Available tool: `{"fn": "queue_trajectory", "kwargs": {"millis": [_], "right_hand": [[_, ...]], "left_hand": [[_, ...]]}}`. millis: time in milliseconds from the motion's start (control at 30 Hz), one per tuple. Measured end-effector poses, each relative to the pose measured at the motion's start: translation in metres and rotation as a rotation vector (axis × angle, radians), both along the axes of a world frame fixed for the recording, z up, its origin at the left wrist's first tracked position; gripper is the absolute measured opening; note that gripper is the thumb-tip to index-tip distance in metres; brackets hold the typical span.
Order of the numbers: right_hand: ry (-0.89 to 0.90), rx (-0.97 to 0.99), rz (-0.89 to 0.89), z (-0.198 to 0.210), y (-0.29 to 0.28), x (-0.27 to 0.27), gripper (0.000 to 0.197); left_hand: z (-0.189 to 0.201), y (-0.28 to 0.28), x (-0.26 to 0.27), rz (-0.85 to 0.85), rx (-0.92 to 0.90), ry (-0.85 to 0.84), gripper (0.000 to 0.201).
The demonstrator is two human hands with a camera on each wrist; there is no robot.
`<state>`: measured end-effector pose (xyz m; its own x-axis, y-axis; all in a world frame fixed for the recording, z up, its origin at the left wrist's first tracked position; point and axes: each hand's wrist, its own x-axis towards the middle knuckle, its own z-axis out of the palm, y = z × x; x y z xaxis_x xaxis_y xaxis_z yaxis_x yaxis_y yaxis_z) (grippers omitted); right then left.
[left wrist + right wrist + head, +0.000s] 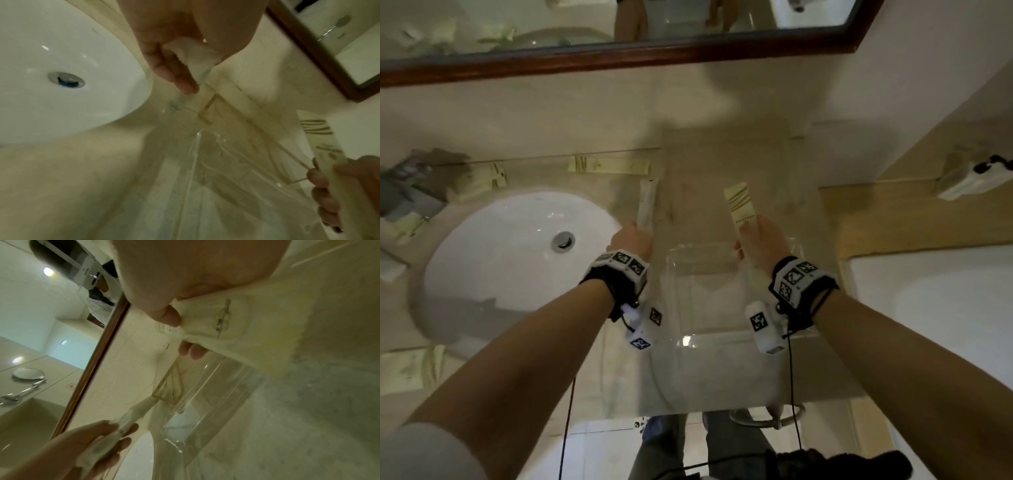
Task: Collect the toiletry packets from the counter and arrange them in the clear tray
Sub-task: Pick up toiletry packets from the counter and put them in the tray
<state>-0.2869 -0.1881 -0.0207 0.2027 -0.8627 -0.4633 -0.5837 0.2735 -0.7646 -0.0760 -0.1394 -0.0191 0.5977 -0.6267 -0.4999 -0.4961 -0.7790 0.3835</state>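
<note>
My left hand (635, 236) grips a narrow white packet (647, 202) by its lower end, just right of the sink and left of the clear tray (722, 337). My right hand (756, 236) pinches a wider cream packet with yellow stripes (741, 205) above the tray's far right corner. In the left wrist view, the left fingers (174, 69) curl round the white packet (197, 53), with the clear tray (205, 162) below. The right wrist view has the thumb (166, 314) pressing on the cream packet (246, 331) over the tray (205, 386). I see nothing lying in the tray.
A white sink (517, 246) lies left of the tray. Loose packets lie along the back wall (607, 164), beside the sink's far left (482, 181) and at the front left (410, 370). A brown-framed mirror (619, 58) hangs above. A white fixture (969, 181) sits at the right.
</note>
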Motion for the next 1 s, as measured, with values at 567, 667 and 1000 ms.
{"fn": "queue_trajectory", "kwargs": {"millis": [567, 667, 1000], "right_hand": [[0.402, 0.031, 0.736, -0.014, 0.057, -0.061, 0.029], [0.364, -0.055, 0.748, -0.017, 0.062, -0.061, 0.031], [0.274, -0.156, 0.569, -0.011, 0.066, -0.093, 0.021]], "left_hand": [[0.028, 0.077, -0.065, -0.669, -0.365, 0.144, 0.029], [0.012, 0.077, -0.082, -0.765, -0.265, 0.130, 0.027], [-0.020, 0.068, -0.091, -0.822, -0.070, 0.060, 0.027]]}}
